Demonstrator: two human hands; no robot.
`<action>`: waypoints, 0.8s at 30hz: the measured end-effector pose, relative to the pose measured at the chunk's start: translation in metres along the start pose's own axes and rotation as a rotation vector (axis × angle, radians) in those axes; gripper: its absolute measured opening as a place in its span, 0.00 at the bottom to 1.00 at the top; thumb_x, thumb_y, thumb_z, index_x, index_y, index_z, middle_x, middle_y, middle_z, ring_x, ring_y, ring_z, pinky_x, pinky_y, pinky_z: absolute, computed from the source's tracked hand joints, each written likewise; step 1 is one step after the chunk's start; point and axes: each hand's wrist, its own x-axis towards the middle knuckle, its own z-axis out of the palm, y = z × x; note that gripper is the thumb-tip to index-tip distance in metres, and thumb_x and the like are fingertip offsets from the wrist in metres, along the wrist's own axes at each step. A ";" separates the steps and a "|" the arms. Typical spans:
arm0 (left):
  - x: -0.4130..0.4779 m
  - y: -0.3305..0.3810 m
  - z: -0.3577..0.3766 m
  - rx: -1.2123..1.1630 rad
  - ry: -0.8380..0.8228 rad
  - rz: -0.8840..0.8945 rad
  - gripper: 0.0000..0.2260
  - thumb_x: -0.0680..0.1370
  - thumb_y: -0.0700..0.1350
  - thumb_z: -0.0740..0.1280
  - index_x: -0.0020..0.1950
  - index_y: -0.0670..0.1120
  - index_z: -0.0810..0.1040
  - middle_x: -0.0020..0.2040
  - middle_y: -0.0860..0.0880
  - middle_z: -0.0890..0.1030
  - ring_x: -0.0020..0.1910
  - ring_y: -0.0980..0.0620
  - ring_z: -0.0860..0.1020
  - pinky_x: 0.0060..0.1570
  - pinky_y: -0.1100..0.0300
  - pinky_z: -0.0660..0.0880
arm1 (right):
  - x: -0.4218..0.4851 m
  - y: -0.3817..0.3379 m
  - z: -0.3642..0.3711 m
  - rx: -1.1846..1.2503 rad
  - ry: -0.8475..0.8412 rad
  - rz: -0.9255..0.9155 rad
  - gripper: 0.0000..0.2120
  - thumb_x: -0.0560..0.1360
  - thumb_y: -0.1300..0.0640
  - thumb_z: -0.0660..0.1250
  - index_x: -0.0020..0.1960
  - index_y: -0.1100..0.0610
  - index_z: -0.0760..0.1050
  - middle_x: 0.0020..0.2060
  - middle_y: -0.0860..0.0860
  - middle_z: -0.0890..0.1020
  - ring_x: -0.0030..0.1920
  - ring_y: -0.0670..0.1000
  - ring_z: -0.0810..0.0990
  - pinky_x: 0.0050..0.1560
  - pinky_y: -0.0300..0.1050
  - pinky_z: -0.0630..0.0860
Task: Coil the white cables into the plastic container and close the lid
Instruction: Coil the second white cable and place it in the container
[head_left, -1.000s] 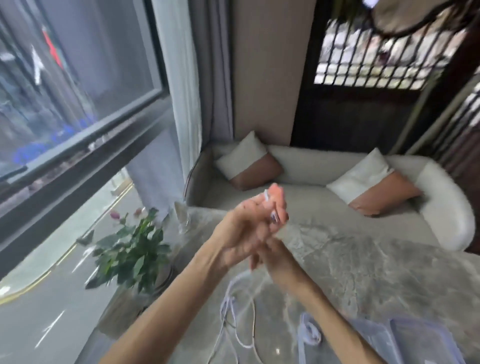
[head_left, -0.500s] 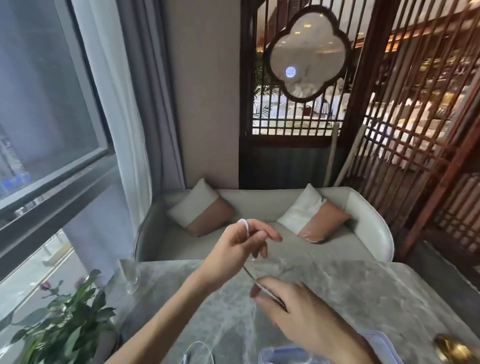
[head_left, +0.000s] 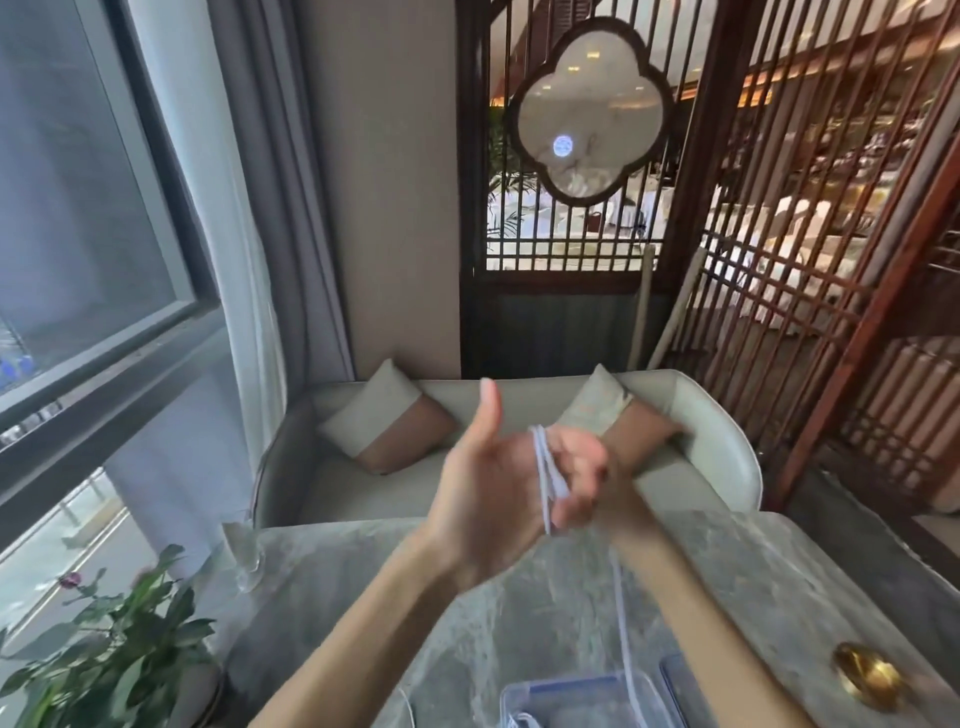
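Observation:
My left hand (head_left: 498, 499) is raised over the marble table, thumb pointing up, with loops of the white cable (head_left: 545, 473) wrapped across its palm and curled fingers. My right hand (head_left: 623, 499) is just behind and right of it, blurred and mostly hidden by the left hand; its fingers cannot be made out. A strand of the cable hangs down from the hands toward the clear plastic container (head_left: 587, 696) at the bottom edge. Another bit of white cable (head_left: 408, 706) lies on the table left of the container.
The marble table (head_left: 519, 613) holds an empty glass (head_left: 244, 558) at the left and a brass object (head_left: 867, 680) at the right. A potted plant (head_left: 114, 649) stands at the lower left. A pale sofa (head_left: 691, 447) with cushions faces the table's far edge.
My hands have come together and risen. The left hand, which pinched one small loop, now carries several turns of cable around it; the right hand moved up behind it.

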 end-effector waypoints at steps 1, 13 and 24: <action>0.003 0.006 -0.008 -0.044 0.055 0.035 0.43 0.78 0.71 0.42 0.47 0.35 0.77 0.34 0.41 0.76 0.28 0.49 0.70 0.33 0.57 0.65 | -0.012 0.015 0.015 0.009 -0.016 0.075 0.08 0.80 0.64 0.65 0.42 0.59 0.78 0.30 0.52 0.80 0.25 0.37 0.74 0.29 0.27 0.68; 0.007 -0.026 -0.019 0.149 -0.027 -0.160 0.46 0.75 0.73 0.36 0.43 0.37 0.79 0.35 0.42 0.76 0.29 0.51 0.72 0.33 0.60 0.68 | 0.015 -0.033 -0.036 -0.369 0.135 -0.487 0.05 0.71 0.49 0.73 0.38 0.48 0.84 0.35 0.47 0.80 0.36 0.41 0.76 0.40 0.34 0.70; 0.002 -0.011 -0.058 -0.483 0.466 -0.181 0.15 0.78 0.49 0.60 0.48 0.37 0.77 0.38 0.45 0.76 0.31 0.51 0.76 0.34 0.60 0.74 | 0.023 -0.018 -0.026 0.120 0.033 -0.509 0.07 0.72 0.42 0.72 0.37 0.42 0.83 0.35 0.38 0.78 0.35 0.37 0.74 0.36 0.27 0.69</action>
